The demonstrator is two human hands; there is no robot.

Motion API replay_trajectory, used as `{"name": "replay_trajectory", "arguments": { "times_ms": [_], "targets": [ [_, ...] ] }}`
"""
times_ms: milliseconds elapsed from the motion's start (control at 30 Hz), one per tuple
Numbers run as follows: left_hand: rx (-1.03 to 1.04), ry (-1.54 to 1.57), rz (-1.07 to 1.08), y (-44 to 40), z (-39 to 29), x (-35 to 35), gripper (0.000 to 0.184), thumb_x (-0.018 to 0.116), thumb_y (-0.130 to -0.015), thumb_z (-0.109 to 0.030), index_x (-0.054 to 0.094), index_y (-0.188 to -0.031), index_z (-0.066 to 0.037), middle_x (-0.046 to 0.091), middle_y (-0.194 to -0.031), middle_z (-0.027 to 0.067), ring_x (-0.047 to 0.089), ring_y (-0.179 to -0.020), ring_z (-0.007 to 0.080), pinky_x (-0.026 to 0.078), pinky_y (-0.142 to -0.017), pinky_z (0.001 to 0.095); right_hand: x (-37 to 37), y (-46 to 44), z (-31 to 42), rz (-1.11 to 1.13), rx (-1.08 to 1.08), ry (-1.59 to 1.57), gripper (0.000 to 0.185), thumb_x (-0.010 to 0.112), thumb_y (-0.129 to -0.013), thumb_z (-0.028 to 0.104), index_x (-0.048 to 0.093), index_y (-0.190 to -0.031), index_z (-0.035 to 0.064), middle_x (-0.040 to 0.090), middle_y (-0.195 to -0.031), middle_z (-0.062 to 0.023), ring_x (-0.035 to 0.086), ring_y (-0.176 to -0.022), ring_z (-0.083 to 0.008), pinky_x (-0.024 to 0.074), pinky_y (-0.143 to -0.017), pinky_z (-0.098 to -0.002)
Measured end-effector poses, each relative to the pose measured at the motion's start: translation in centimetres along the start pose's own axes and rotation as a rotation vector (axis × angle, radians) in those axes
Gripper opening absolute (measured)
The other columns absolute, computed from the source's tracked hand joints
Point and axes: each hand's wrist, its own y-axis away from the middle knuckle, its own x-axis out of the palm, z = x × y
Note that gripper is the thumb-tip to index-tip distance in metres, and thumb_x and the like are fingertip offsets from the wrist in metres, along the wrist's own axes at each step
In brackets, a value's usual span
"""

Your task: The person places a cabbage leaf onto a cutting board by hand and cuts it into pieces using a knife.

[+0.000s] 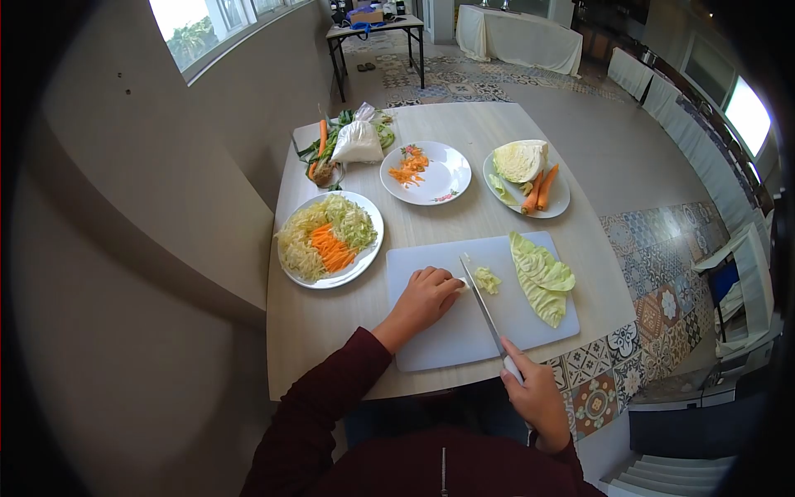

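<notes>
My right hand grips the white handle of a knife, whose blade points away across the white cutting board. Left of the blade, my left hand is closed with its fingers bent over a pale piece of cabbage, mostly hidden beneath them. Shredded cabbage lies just right of the blade. Large cabbage leaves rest on the board's right side.
Behind the board are a plate with carrot peelings and a plate with cut cabbage and carrots. A plate of shredded vegetables stands left. A plastic bag lies beside vegetables at the back left. A wall is left.
</notes>
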Motion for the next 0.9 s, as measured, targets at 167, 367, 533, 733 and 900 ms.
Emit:
{"name": "replay_trajectory", "arguments": {
  "times_ms": [167, 367, 533, 733, 900],
  "targets": [
    [-0.01, -0.03, 0.016, -0.2, -0.4, -0.2, 0.024, 0.071, -0.083, -0.009, 0.069, -0.107, -0.012, 0.064, -0.104, 0.005, 0.06, -0.1, 0.0258, 0.045, -0.089, 0.0392, 0.4, 0.0, -0.4, -0.02, -0.053, 0.014, 0.053, 0.061, -0.088, 0.006, 0.053, -0.14, 0.0049, 0.06, -0.072, -0.0221, 0.056, -0.057, -0.0265, 0.0481, -0.063, -0.0335],
    [-0.022, -0.048, 0.018, -0.2, -0.6, -0.2, 0.024, 0.071, -0.082, -0.009, 0.068, -0.106, -0.012, 0.063, -0.103, 0.0055, 0.06, -0.1, 0.026, 0.045, -0.088, 0.0391, 0.7, -0.1, -1.0, -0.022, -0.071, 0.054, 0.051, 0.061, -0.088, 0.008, 0.054, -0.139, 0.0042, 0.064, -0.081, -0.0276, 0.066, -0.068, -0.0374, 0.0504, -0.067, -0.0356],
    [-0.002, -0.044, -0.016, -0.1, -0.5, 0.2, 0.022, 0.071, -0.083, -0.01, 0.068, -0.105, -0.012, 0.063, -0.102, 0.0057, 0.059, -0.099, 0.026, 0.045, -0.087, 0.0392, 0.7, 0.2, -1.1, -0.011, -0.096, 0.058, 0.052, 0.06, -0.088, 0.01, 0.053, -0.139, 0.0033, 0.062, -0.078, -0.0311, 0.063, -0.07, -0.0464, 0.0498, -0.065, -0.0462],
    [-0.007, -0.031, -0.014, -0.1, -0.5, 0.1, 0.023, 0.072, -0.082, -0.009, 0.068, -0.104, -0.012, 0.063, -0.103, 0.0062, 0.06, -0.1, 0.0268, 0.046, -0.087, 0.0397, -0.1, 1.2, -0.1, 0.045, -0.068, 0.102, 0.053, 0.059, -0.088, 0.009, 0.052, -0.14, 0.0009, 0.063, -0.077, -0.0271, 0.063, -0.069, -0.0441, 0.0498, -0.065, -0.0477],
    [-0.006, -0.03, -0.019, 0.0, -0.4, 0.3, 0.023, 0.072, -0.081, -0.009, 0.068, -0.104, -0.011, 0.063, -0.103, 0.0063, 0.06, -0.1, 0.027, 0.045, -0.088, 0.0399, -0.1, 1.5, 0.2, 0.037, -0.087, 0.134, 0.053, 0.059, -0.088, 0.007, 0.052, -0.14, 0.0011, 0.063, -0.08, -0.0293, 0.063, -0.069, -0.0446, 0.0497, -0.066, -0.0445]
  ]
}}
